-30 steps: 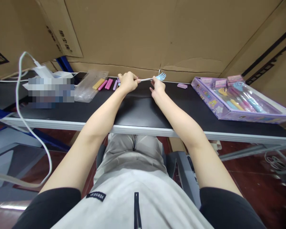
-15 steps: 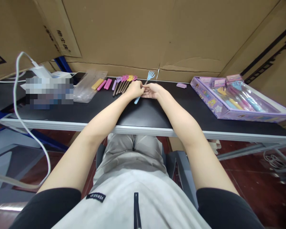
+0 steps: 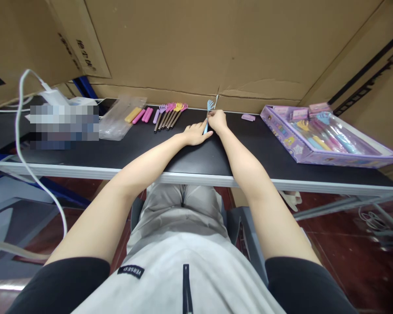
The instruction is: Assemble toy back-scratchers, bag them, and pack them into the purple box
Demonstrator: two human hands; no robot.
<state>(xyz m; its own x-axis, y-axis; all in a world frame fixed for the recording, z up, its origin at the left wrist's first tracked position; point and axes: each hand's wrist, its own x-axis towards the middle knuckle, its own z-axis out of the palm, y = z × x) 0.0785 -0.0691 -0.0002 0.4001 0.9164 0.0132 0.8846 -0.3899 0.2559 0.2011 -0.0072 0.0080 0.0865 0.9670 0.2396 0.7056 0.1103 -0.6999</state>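
Note:
A small back scratcher with a light blue claw-shaped head (image 3: 210,104) and a blue grip stands out between my hands over the black table. My right hand (image 3: 218,120) pinches its shaft just below the head, fingers closed. My left hand (image 3: 194,134) lies open, fingers stretched out toward the blue grip; its fingertips seem to touch the scratcher near the grip. To the left lies a row of several back scratchers (image 3: 170,116) with brown shafts and purple, pink and yellow heads. Beside them are loose grips: a purple one (image 3: 156,116), pink ones (image 3: 147,114) and yellow ones (image 3: 133,114).
A clear plastic bag (image 3: 116,126) lies left of the grips. On the right sits a purple display box (image 3: 301,153) of packaged scratchers. A small lilac piece (image 3: 248,117) lies before the cardboard wall (image 3: 170,48). A white cable (image 3: 18,131) hangs at left.
The blue scratcher has shifted right and stands more upright. My right hand has turned from palm-open to a pinch on its shaft. My left hand has released its grip and flattened out.

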